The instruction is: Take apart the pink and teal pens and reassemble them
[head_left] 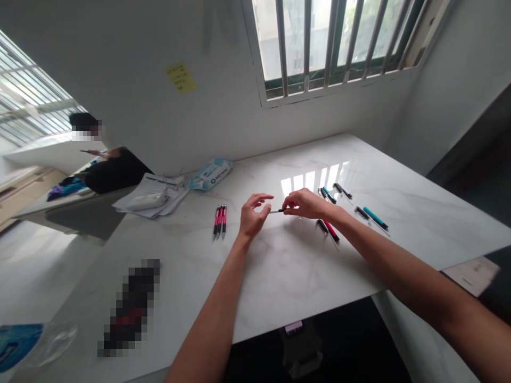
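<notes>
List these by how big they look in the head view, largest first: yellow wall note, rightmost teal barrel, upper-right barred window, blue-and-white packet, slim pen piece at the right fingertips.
1. Barred window
2. Blue-and-white packet
3. Yellow note
4. Teal barrel
5. Slim pen piece, judged by its visible part only

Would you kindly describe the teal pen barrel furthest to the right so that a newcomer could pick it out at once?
On the white marbled table, look past the right forearm to the rightmost group of pen parts. The teal pen barrel lies beside a small black part and a thin white rod; it is the only teal piece there.
</notes>
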The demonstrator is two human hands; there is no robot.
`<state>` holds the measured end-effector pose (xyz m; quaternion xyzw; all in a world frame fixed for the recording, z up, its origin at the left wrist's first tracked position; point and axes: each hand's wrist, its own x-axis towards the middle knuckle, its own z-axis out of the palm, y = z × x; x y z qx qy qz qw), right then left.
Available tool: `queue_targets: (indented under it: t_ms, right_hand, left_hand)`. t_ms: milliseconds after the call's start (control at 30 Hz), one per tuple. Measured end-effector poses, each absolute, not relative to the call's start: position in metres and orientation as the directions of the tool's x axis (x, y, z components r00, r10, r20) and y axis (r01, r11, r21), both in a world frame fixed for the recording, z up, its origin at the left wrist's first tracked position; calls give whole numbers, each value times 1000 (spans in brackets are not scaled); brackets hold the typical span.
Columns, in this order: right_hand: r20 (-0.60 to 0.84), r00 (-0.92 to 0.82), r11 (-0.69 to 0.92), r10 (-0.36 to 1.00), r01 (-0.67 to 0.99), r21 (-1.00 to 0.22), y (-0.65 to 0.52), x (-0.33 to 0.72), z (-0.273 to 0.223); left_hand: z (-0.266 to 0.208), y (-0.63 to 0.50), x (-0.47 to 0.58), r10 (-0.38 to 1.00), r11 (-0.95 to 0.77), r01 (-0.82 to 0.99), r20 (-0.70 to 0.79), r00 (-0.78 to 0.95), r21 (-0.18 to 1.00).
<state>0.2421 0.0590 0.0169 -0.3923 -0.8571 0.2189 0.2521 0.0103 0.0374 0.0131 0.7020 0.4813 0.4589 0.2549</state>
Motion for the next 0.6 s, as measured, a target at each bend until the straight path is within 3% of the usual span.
queue_targets:
  t_ms: [200, 367, 467, 600]
  right_hand:
    - [168, -578, 560, 799, 611, -559, 52, 232, 7]
    - [115, -563, 523, 818, 644, -558, 43, 220, 1]
    - [84, -523, 466, 848, 661, -588, 35, 203, 4]
    - [41, -487, 402, 873, 669, -625, 30, 166, 13]
  left_hand:
    - [27, 46, -35, 927, -195, 594, 344, -147, 781]
    - [33, 28, -101, 890, 31, 839, 366, -270, 543]
    - [26, 17, -130, 884, 209, 863, 288, -367, 459]
    - [16, 15, -144, 895, 280, 843, 193, -402, 459]
